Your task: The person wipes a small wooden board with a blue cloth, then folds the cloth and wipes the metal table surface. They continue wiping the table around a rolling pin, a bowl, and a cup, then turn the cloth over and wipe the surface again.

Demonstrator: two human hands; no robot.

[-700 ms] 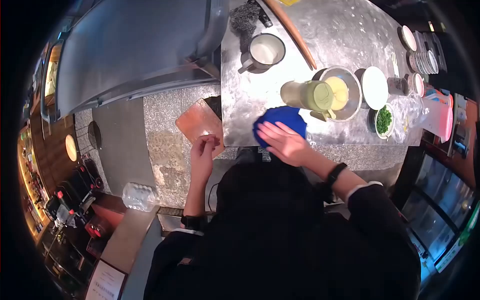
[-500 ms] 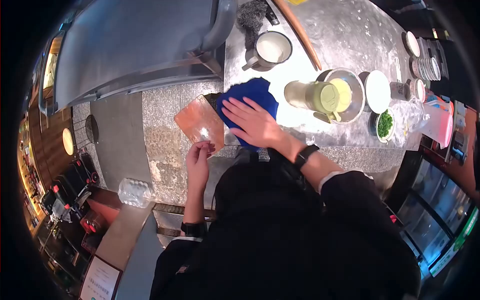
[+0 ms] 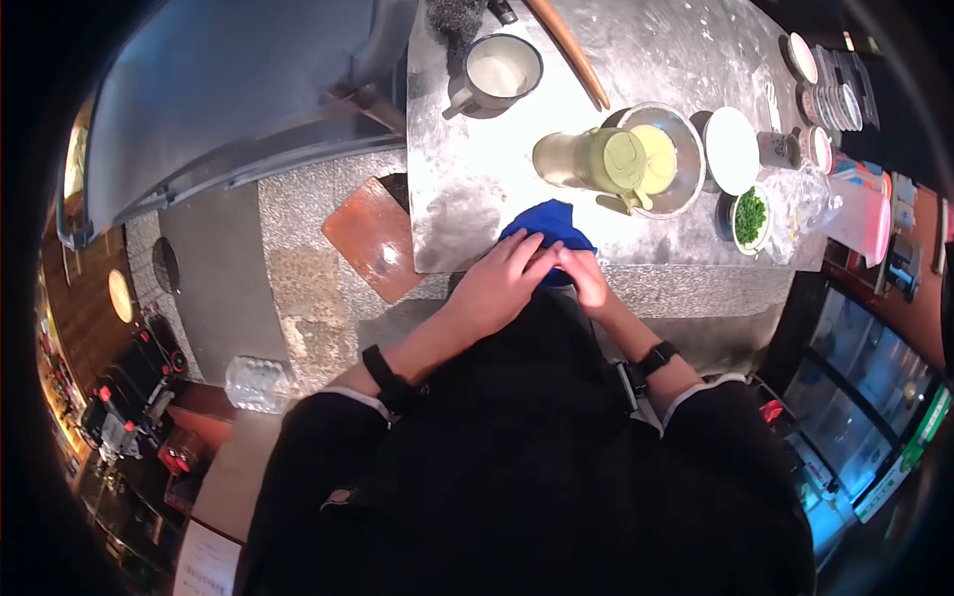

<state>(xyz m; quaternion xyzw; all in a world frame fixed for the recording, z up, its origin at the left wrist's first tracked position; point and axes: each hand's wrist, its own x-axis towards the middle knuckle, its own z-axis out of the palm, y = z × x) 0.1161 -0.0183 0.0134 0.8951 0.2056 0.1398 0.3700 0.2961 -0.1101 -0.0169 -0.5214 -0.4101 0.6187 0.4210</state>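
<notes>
A bunched blue cloth (image 3: 550, 219) lies at the front edge of the metal-topped table (image 3: 462, 214). My left hand (image 3: 500, 286) grips it from the left, fingers curled over the top. On the other side my right hand (image 3: 584, 278) holds the same cloth, its fingers bent and close to those of my left. Part of the cloth is hidden beneath both hands. Just beyond it stand a greenish lidded pitcher (image 3: 586, 162) and a metal bowl (image 3: 686, 149) with pale yellow contents.
An enamel mug (image 3: 497, 72) with white contents stands at the back left, near a wooden rolling pin (image 3: 571, 50). To the right are a white plate (image 3: 731, 151) and a bowl of chopped greens (image 3: 750, 217). A reddish-brown square board (image 3: 370, 241) lies below the table's left edge.
The cloth has gone from spread under my right hand at the table's left corner to bunched farther right. My left hand has come over from beside the table and now grips it too.
</notes>
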